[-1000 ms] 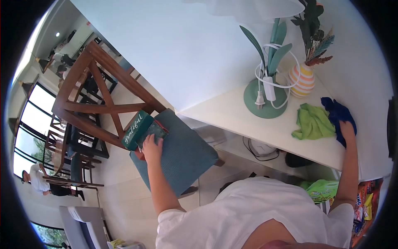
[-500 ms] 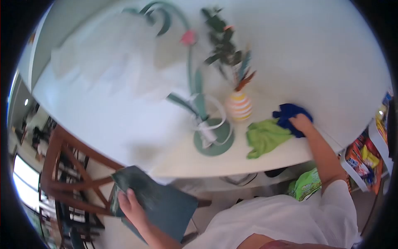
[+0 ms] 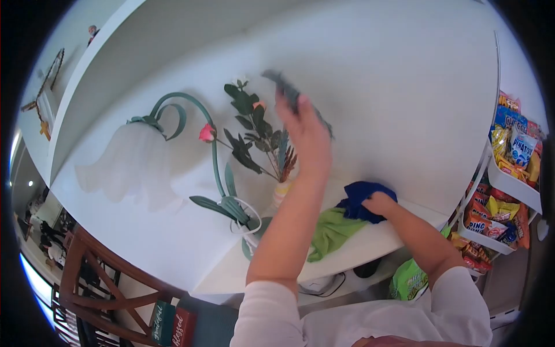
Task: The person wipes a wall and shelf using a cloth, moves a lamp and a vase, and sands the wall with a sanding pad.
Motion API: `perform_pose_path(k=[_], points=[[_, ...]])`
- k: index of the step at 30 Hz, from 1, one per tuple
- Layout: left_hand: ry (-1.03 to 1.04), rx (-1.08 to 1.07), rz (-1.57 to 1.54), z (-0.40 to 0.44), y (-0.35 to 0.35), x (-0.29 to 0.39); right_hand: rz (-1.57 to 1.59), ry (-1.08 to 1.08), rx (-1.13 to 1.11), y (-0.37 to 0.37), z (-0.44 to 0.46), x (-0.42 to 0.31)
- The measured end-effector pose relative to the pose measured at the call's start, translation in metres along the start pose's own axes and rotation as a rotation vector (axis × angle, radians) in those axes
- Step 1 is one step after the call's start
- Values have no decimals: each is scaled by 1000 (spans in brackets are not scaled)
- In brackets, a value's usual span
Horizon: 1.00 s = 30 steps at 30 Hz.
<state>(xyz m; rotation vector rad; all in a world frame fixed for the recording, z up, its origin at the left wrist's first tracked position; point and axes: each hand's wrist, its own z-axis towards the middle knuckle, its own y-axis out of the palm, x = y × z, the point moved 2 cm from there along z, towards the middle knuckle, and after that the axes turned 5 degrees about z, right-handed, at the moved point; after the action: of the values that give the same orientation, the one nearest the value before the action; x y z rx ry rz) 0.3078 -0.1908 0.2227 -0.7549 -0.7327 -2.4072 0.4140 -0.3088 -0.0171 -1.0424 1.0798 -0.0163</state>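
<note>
My left hand [image 3: 306,136] is raised in front of the white wall, its fingers closed around a thin dark grey-green piece [image 3: 290,89] that is blurred; its kind does not show. On the white shelf, my right hand [image 3: 378,203] grips a crumpled dark blue cloth [image 3: 357,199]. A light green cloth [image 3: 335,231] lies against the blue one. Behind my left forearm stands a striped vase [image 3: 281,191], mostly hidden, with leafy artificial stems [image 3: 254,127]. To its left is a flower-shaped lamp [image 3: 130,165] with a curved green stem, a white cord and a pink rose [image 3: 207,133].
A brown wooden chair [image 3: 115,257] stands at lower left, with a green block [image 3: 163,319] and a red block [image 3: 182,327] on its seat. Snack packets fill white baskets [image 3: 491,240] at right. A green bag [image 3: 409,280] sits below the shelf.
My left hand has swung up from over the chair seat to the wall. The view has tilted upward. My right hand stays on the blue cloth.
</note>
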Motion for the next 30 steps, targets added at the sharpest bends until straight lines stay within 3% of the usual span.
perform_pose_path(k=[2,5,8,10,12,14,17,20,22,24,27,29,30], points=[[518,-80,386,34,32,-38,-52,37,-35,5,5,7],[576,-238,752,40,78,-70,-15,32,-21,12,10,17],[786,-130,1029,66,91,-83,18,42,-56,5,8,6],[573,110,862,127,70,-102,24,30,-67,4,12,4],[207,151,830,160,45,-96,95,-28,-64,1,15,-4],[285,136,774,150,51,-88,98,-9,-73,7,24,1],[598,-72,963,83,89,-68,84,-31,-79,16,34,16],[632,60,831,132,72,-80,19,-15,-75,19,38,23],[473,42,687,170,52,-69,-4,41,-103,18,31,15],[458,-32,855,170,57,-62,-25,107,-169,3,22,-8],[927,-40,903,115,106,-71,-24,54,-110,21,35,18],[945,-38,875,135,96,-78,-2,27,-107,20,33,18],[745,-81,872,153,80,-80,8,15,-106,20,33,18]])
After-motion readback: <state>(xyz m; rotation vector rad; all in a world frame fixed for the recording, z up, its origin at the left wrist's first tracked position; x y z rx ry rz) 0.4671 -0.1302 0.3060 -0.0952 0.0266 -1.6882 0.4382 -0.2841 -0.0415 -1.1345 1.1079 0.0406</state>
